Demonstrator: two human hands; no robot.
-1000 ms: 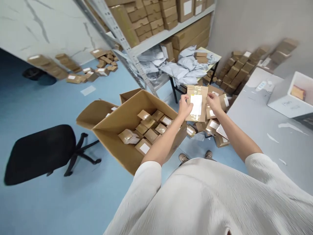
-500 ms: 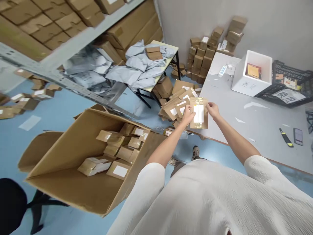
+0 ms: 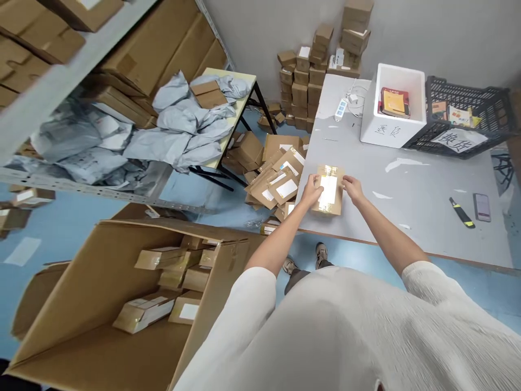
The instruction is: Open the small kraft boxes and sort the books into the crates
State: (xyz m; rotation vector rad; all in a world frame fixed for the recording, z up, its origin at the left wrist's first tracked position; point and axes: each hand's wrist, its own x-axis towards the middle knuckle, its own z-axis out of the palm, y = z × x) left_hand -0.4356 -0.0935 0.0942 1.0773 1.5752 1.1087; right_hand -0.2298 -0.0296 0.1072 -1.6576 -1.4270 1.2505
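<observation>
A small taped cardboard box (image 3: 336, 202) with a white label facing up is over the front left part of the grey table (image 3: 423, 201). My left hand (image 3: 311, 191) grips its left side, the thumb lying on the label. At the box's right edge is my right hand (image 3: 353, 189), its fingers pinched together against the edge. Whether the box rests on the tabletop or hovers just over it, I cannot tell.
A large open carton (image 3: 97, 293) holding several small boxes stands at lower left. Cardboard parcels (image 3: 286, 188) are heaped left of the table. A white foam bin (image 3: 391, 130), black crate (image 3: 496, 133), cutter (image 3: 462, 213) and phone (image 3: 482, 207) are on the table.
The view has swung to the right. Both hands and the box have shifted from the table's left edge to over the tabletop, still with the label up.
</observation>
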